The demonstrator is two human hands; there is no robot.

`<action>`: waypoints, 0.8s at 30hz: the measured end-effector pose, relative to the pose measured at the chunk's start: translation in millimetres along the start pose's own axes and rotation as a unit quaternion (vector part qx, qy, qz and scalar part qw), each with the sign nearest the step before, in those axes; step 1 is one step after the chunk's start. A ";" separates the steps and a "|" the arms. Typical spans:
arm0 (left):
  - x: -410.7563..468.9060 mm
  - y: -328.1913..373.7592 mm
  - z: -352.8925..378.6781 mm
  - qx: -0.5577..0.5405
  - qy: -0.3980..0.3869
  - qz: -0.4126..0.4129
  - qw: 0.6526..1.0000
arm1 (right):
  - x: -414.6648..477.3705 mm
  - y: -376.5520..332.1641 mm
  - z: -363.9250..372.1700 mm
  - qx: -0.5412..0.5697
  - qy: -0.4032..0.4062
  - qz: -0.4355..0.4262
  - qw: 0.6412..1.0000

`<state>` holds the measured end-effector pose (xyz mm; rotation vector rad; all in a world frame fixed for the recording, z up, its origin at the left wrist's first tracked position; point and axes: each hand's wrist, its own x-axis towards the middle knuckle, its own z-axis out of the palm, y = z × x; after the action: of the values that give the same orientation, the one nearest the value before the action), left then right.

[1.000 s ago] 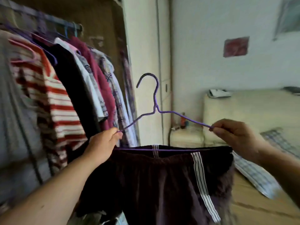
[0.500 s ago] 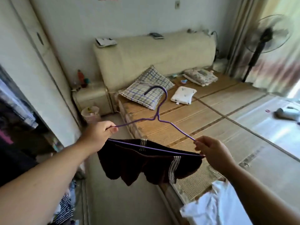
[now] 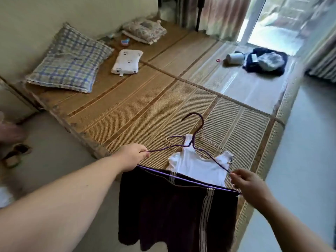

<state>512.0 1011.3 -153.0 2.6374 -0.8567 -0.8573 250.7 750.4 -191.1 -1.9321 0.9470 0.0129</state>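
Our left hand [image 3: 133, 157] and right hand [image 3: 249, 184] pinch the ends of the thin purple wire hanger [image 3: 193, 146], its long bar spanning between our fingers, dark maroon striped shorts [image 3: 163, 211] draped below them.

Premises: a bedroom in a private home. Principal fixture is a low bed [image 3: 127, 110] covered by a woven straw mat. At the bed's head lie a checked pillow [image 3: 71, 60] and a small white pillow [image 3: 126, 61]. Folded floral bedding [image 3: 145, 30] sits at its far corner. Curtains [image 3: 223, 15] and a glazed door [image 3: 272, 24] stand beyond the bed. Loose dark clothing [image 3: 265, 62] lies on its far side. Over the bed's near edge, a purple wire hanger [image 3: 189, 179] carries dark striped shorts [image 3: 163, 215]. Slippers [image 3: 14, 155] rest on the floor left of the bed.
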 end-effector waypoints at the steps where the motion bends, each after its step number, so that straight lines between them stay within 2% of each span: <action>1: 15.7 13.1 5.6 -0.007 0.001 0.000 1.000 | 9.4 7.9 -6.1 -0.002 0.006 0.016 1.000; 9: 155.8 90.6 27.8 -0.011 0.049 -0.005 0.999 | 125.8 49.2 -45.5 -0.042 0.050 0.087 0.994; 15: 232.4 93.0 58.9 0.048 0.058 -0.057 0.996 | 204.4 81.2 -24.5 -0.115 0.017 0.118 0.986; 19: 257.1 87.3 77.1 0.033 0.057 -0.091 0.994 | 239.5 94.8 -8.6 -0.134 -0.009 0.138 0.981; 24: 252.1 82.2 91.6 -0.009 0.023 -0.072 0.997 | 256.3 81.4 -0.7 -0.089 -0.038 0.115 0.989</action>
<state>584.9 790.7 -310.2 2.7175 -0.6518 -0.8302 379.6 574.0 -347.8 -1.9582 1.1455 0.3128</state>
